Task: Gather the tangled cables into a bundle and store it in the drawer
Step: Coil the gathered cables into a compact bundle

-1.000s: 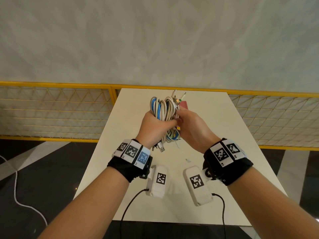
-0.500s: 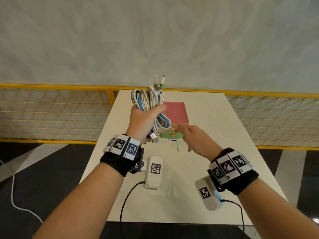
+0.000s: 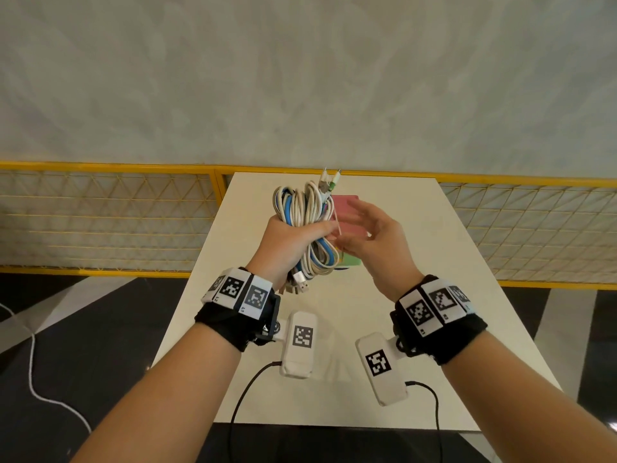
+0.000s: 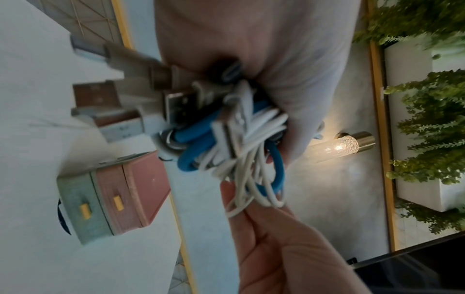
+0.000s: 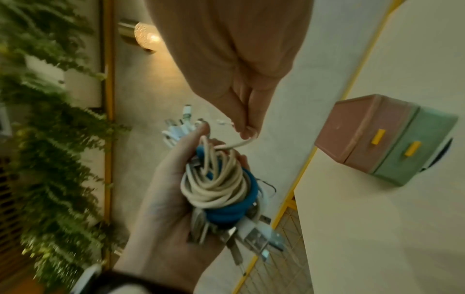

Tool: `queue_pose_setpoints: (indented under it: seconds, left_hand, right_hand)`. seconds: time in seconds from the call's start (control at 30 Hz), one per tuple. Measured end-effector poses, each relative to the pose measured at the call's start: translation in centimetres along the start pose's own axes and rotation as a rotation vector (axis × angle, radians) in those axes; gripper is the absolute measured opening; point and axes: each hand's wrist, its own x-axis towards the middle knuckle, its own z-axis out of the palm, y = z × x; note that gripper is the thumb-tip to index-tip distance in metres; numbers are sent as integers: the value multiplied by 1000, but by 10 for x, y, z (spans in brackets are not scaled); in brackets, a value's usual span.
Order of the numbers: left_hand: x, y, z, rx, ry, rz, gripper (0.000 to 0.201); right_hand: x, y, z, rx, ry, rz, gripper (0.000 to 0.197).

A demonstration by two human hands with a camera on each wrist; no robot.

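My left hand (image 3: 293,238) grips a bundle of white and blue cables (image 3: 307,208) upright above the table (image 3: 417,329), USB plugs (image 3: 300,282) hanging below the fist. In the right wrist view the right hand (image 5: 239,59) pinches a loose white strand (image 5: 241,144) leading off the bundle (image 5: 216,179). In the head view the right hand (image 3: 367,235) is just right of the bundle. Behind the hands stands a small drawer unit, pink drawer (image 3: 347,202) over green drawer (image 3: 350,260), both closed with yellow handles (image 5: 377,136).
A yellow mesh railing (image 3: 100,222) runs behind the table. A white cord (image 3: 33,379) lies on the dark floor at left. The wrist views show a lit wall lamp (image 4: 339,147) and green plants (image 4: 427,119).
The right hand left the bundle, dropped toward the green drawer, and has now come back up beside the bundle. The left hand swung the bundle left, then back toward the middle.
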Motion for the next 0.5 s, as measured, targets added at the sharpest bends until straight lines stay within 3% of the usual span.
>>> queue_pose_setpoints:
  seconds: [0.1, 0.23, 0.4, 0.5]
  left_hand:
    - [1, 0, 2, -13, 14, 6, 25]
    - [0, 1, 4, 72, 40, 67, 22]
    - [3, 5, -9, 152, -4, 90, 25]
    - [6, 14, -16, 186, -53, 71, 23]
  right_hand:
    - [-4, 1, 10, -92, -55, -25, 48]
    - [-8, 1, 20, 29, -65, 26, 35]
    - [-7, 0, 24, 230, -179, 151, 50]
    - [-8, -1, 30, 276, -207, 136, 57]
